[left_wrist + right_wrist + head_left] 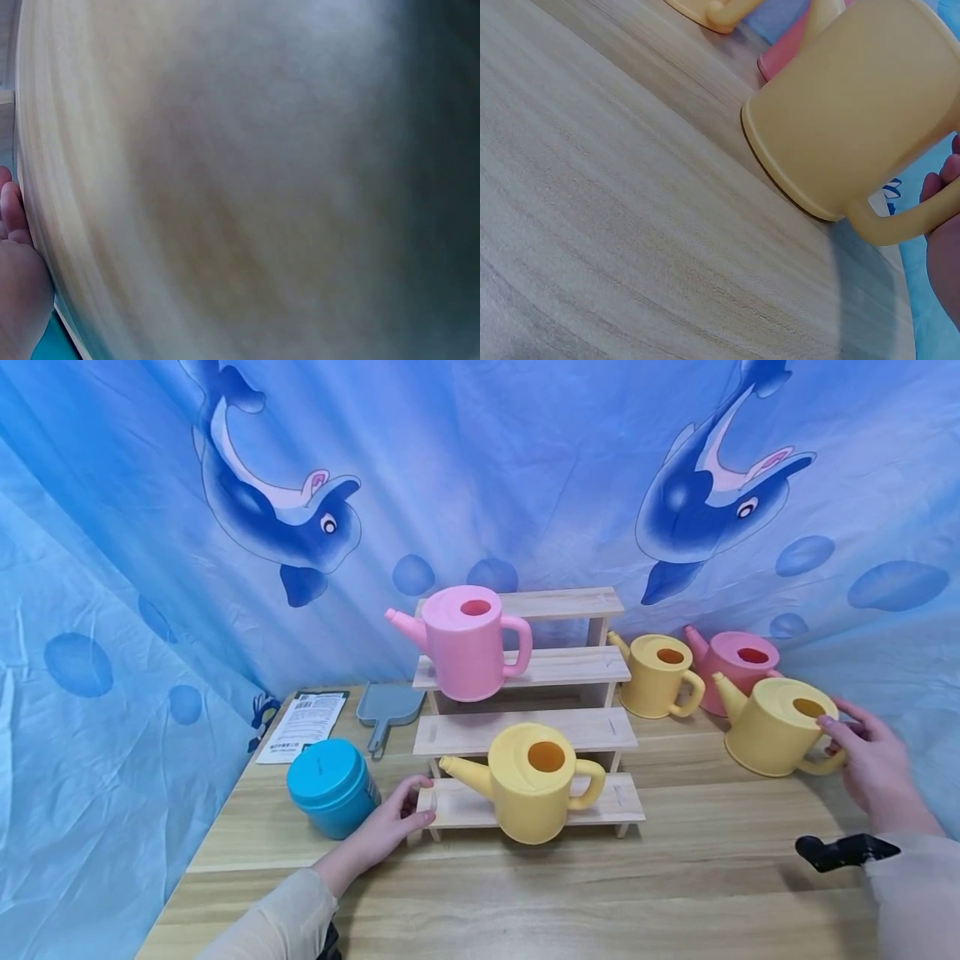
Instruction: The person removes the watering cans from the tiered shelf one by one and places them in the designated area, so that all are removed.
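My right hand [877, 760] grips the handle of a yellow watering can [780, 727] at the right of the table, its spout facing left. In the right wrist view the same can [855, 105] shows its base edge close over the tabletop. With thumb and fingers, my left hand [386, 827] holds the left end of the lowest step of a wooden stepped rack [457, 802]. Another yellow watering can [528, 793] stands on that step, and a pink watering can [465, 652] higher up on the rack. The left wrist view shows mostly blurred tabletop.
Right of the rack stand a yellow watering can [652, 677] and a darker pink one [731, 664], just behind the held can. To the left are a blue lidded tub [333, 789], a grey dustpan [390, 703] and a printed packet [303, 727]. A blue dolphin curtain [480, 468] hangs behind.
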Available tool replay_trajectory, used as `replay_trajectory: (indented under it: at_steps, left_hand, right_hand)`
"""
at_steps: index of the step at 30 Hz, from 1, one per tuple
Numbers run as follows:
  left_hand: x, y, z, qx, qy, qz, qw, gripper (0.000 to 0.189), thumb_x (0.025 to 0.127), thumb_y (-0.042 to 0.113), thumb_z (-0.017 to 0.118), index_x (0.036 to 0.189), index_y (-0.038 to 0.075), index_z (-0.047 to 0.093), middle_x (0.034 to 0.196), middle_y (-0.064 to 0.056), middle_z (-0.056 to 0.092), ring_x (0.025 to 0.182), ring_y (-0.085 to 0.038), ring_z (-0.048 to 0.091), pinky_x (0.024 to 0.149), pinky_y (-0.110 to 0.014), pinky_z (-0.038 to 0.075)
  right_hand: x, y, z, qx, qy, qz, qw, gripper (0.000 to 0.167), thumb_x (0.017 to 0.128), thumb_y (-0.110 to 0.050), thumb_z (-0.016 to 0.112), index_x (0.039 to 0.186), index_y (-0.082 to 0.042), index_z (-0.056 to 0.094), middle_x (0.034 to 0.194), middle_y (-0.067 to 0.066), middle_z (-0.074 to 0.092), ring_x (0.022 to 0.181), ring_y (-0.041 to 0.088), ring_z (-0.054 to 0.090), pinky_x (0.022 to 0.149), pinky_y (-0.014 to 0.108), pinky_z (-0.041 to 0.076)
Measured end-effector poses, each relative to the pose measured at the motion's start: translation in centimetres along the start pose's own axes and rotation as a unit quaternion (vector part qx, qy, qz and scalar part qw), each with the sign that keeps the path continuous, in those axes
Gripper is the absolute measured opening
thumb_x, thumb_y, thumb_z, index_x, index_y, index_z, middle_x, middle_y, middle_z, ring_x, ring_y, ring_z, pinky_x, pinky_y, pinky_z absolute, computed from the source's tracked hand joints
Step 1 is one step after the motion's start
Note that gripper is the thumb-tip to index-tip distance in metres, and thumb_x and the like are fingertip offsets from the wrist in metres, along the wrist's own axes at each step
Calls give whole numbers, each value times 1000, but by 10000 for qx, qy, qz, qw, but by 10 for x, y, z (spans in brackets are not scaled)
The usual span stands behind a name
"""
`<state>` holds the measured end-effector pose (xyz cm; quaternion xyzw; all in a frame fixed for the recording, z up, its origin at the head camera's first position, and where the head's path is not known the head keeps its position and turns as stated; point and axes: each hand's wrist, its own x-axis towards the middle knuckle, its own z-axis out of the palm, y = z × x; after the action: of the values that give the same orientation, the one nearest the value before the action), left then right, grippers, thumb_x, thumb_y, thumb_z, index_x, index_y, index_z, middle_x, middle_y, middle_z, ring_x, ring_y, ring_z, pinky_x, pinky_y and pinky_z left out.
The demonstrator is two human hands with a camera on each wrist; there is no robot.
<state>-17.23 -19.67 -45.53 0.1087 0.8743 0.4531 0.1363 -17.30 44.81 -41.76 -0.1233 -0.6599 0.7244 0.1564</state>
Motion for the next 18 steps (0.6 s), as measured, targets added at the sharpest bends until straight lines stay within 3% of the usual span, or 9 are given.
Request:
replay_trajectory:
  at_steps: [2, 4, 8, 11, 14, 15, 18]
  left_hand:
    - [0, 0, 0, -3, -6, -40, 10000, 45, 90, 41, 60, 127, 25, 41, 104, -7, 47, 94, -22, 44, 79, -36, 37]
    - [0, 1, 0, -2, -16, -56, 10000, 45, 90, 41, 60, 128, 25, 41, 104, -7, 46, 94, -22, 44, 80, -37, 37]
    - [-5, 11, 0, -25, -5, -35, 10000, 44, 90, 37, 60, 128, 22, 42, 104, -7, 46, 94, -21, 44, 80, -37, 36]
    - [-8, 16, 0, -13, 27, 37, 10000, 43, 91, 33, 60, 128, 19, 42, 103, -7, 47, 92, -21, 44, 78, -37, 37]
    - [-6, 12, 0, 10, 36, 41, 10000, 43, 91, 34, 60, 128, 20, 42, 103, -7, 47, 92, -21, 45, 78, -37, 37]
    - [-4, 7, 0, 28, 48, 25, 10000, 43, 91, 36, 60, 128, 22, 42, 103, -7, 47, 92, -21, 45, 78, -37, 37]
    - [-1, 1, 1, 34, 48, -28, 10000, 44, 90, 38, 61, 127, 25, 42, 104, -6, 47, 93, -20, 44, 79, -36, 37]
  right_hand:
    - [1, 0, 0, -188, 34, -74, 9998, 60, 87, -20, 67, 141, -25, 42, 100, -8, 43, 75, 3, 45, 59, 13, 43]
    - [0, -1, 0, -811, 108, -162, 9965, 58, 90, -24, 64, 143, -26, 39, 99, -12, 43, 78, 0, 44, 59, 11, 42]
    - [2, -10, -1, -2144, 350, -299, 9757, 58, 94, -35, 55, 146, -27, 31, 103, -17, 42, 82, -7, 40, 59, 8, 38]
    - [6, -22, 5, -2698, 630, -324, 9603, 58, 95, -41, 48, 147, -26, 27, 125, -3, 44, 93, -4, 41, 82, 18, 41]
    - [10, -39, 14, -2979, 793, -354, 9506, 59, 96, -46, 43, 148, -27, 23, 148, 9, 27, 108, 11, 41, 101, 40, 32]
    - [12, -45, 18, -3094, 823, -361, 9467, 60, 95, -48, 41, 148, -28, 22, 149, 11, 26, 108, 12, 41, 103, 48, 27]
    - [16, -63, 28, -3133, 757, -479, 9454, 61, 94, -51, 41, 148, -31, 21, 149, 12, 27, 111, 17, 40, 103, 51, 26]
